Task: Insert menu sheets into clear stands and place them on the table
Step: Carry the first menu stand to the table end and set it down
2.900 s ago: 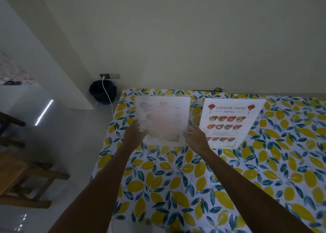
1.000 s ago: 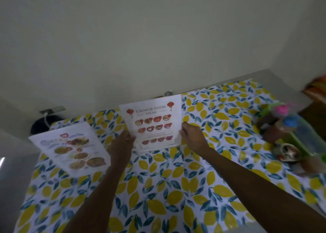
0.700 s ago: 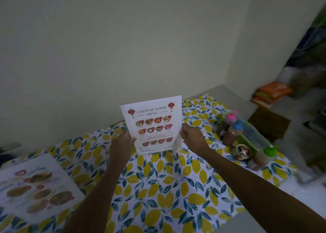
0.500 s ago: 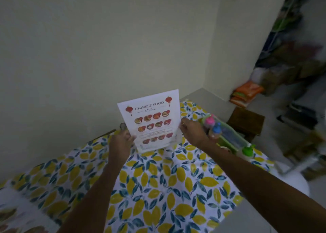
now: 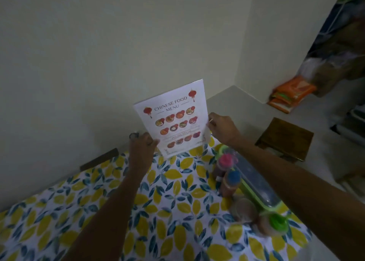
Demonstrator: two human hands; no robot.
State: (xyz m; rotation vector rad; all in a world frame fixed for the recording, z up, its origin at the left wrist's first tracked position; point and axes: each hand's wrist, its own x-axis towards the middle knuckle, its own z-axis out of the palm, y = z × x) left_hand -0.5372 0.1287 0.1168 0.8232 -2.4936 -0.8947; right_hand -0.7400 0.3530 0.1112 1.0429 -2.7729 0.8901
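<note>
Gripping "CHINESE FOOD MENU" stand [image 5: 173, 120], both hands [image 5: 141, 144] [image 5: 221, 127].

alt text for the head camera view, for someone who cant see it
Two bare hands hold a Chinese food menu stand upright at the far edge of a table with a lemon-print cloth, the left hand and right hand gripping its sides. Sauce bottles and a green-rimmed container sit to the right.

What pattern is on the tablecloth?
Yellow lemons and dark teal leaves on white; tablecloth, head view.
</note>
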